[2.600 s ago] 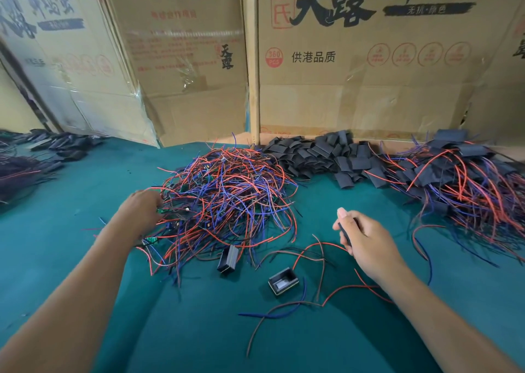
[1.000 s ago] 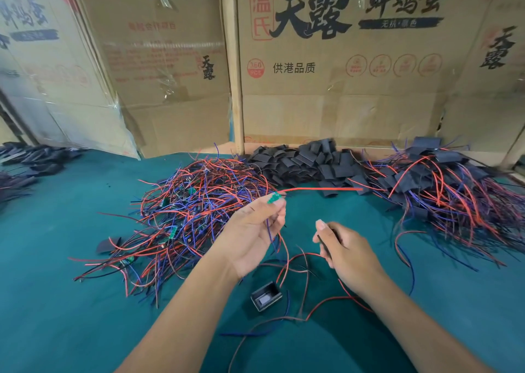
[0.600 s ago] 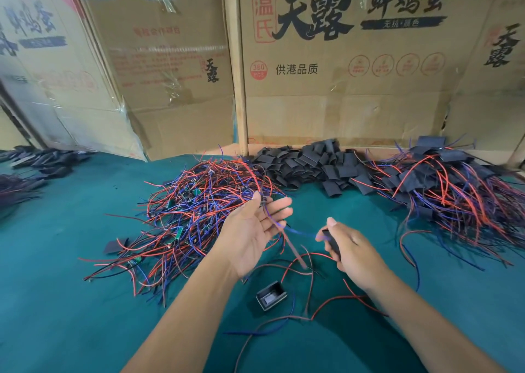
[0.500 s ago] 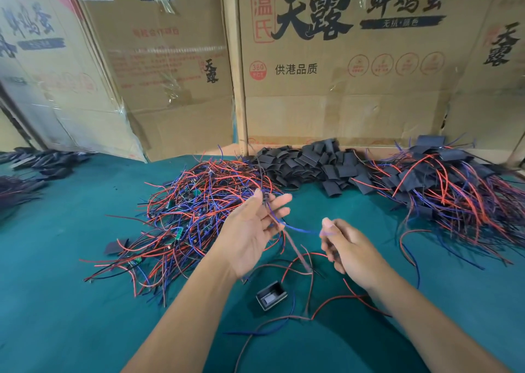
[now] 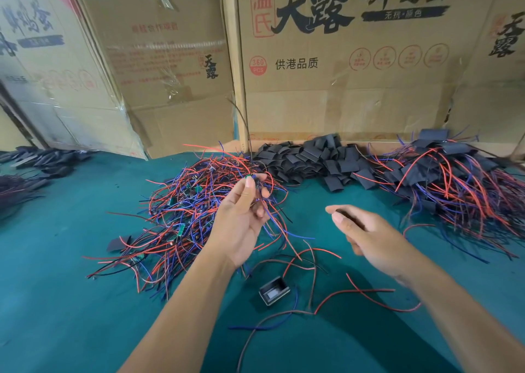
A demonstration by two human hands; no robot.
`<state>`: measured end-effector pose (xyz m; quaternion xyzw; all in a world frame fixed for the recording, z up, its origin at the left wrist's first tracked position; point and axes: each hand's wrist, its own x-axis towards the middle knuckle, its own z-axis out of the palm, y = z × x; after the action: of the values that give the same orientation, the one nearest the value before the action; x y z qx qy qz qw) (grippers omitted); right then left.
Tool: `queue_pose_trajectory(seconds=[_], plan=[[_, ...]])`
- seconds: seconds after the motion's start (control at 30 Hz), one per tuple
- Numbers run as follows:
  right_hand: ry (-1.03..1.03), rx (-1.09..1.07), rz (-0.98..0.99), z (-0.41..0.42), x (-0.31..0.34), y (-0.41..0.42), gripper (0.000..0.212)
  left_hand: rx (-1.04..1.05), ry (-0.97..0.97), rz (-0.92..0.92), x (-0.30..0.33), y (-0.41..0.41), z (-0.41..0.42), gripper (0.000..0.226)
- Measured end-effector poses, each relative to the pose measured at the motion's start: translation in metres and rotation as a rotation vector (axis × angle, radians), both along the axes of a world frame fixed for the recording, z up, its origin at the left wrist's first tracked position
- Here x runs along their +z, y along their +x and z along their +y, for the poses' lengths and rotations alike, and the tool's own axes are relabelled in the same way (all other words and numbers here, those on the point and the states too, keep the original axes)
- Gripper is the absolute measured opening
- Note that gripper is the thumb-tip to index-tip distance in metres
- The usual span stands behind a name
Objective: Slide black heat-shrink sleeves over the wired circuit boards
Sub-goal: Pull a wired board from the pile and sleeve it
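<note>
The left hand is raised palm-up over the green worktop, thumb and fingertips pinched on a small wired board. Only a bit of green edge shows at the fingertips; its red and blue leads trail down past the palm, and one thin dark wire stands up from the pinch towards the boxes behind.

The right hand hovers just to the right, apart from the left, with its fingers curled round a black sleeve. Only a dark strip of the sleeve shows between thumb and forefinger. The sleeve is not yet on the board.

Behind the left hand lies a big tangle of red and blue wires with small green boards scattered in it. Against the boxes, at the back, sits a heap of loose sleeves. To its right is a pile of sleeved boards, their wires fanning out towards the near edge.

Nearer, below the two hands, a small black open-topped box rests on the worktop among a few stray wires. One flat sleeve lies at the left edge of the tangle. More dark pieces sit far left, too blurred to make out.
</note>
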<state>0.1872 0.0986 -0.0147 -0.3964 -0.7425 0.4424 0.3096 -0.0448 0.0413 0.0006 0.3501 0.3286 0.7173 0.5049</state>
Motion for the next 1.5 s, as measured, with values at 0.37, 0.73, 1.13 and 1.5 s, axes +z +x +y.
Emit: queue_pose_trajectory(seconds=[0.37,0.73,1.13,1.5], plan=[[0.434,0.014,-0.204,-0.027,0.009,-0.009,0.031,0.07,-0.008,-0.045,0.0,0.001,-0.001,0.024],[0.631,-0.064,-0.276,-0.043,-0.002,-0.027,0.017,0.032,-0.024,-0.067,0.0,0.007,-0.002,0.025],[0.613,-0.087,-0.19,-0.036,-0.007,-0.026,0.004,-0.114,-0.122,0.096,-0.006,0.02,-0.004,0.036],[0.505,-0.091,-0.166,-0.026,-0.006,-0.022,0.024,-0.112,-0.147,0.104,-0.009,0.027,-0.006,0.016]])
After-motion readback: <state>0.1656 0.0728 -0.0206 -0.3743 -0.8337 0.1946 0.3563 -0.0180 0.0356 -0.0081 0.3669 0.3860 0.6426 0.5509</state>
